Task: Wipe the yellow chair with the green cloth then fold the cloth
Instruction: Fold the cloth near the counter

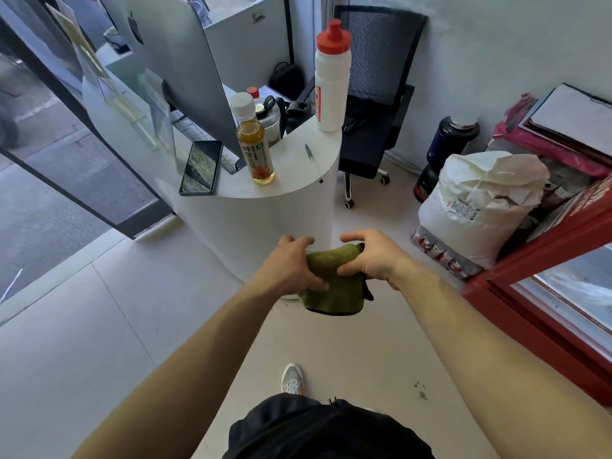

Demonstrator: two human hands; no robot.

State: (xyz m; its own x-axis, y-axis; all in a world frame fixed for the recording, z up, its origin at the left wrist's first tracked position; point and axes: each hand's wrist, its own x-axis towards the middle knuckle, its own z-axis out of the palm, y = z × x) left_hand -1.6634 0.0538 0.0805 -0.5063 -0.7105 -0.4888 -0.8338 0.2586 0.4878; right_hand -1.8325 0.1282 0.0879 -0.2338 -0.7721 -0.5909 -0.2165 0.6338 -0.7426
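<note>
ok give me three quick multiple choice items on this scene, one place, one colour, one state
1. Where is the phone? A on the floor B on the white counter C on the office chair
2. The sports bottle cap is: A blue B red C green
3. The green cloth is: A draped on the counter B on the floor C held by both hands
Key: 1B, it lies by the tea bottle; 2B, red top on white body; 3C, left hand and right hand grip it.
</note>
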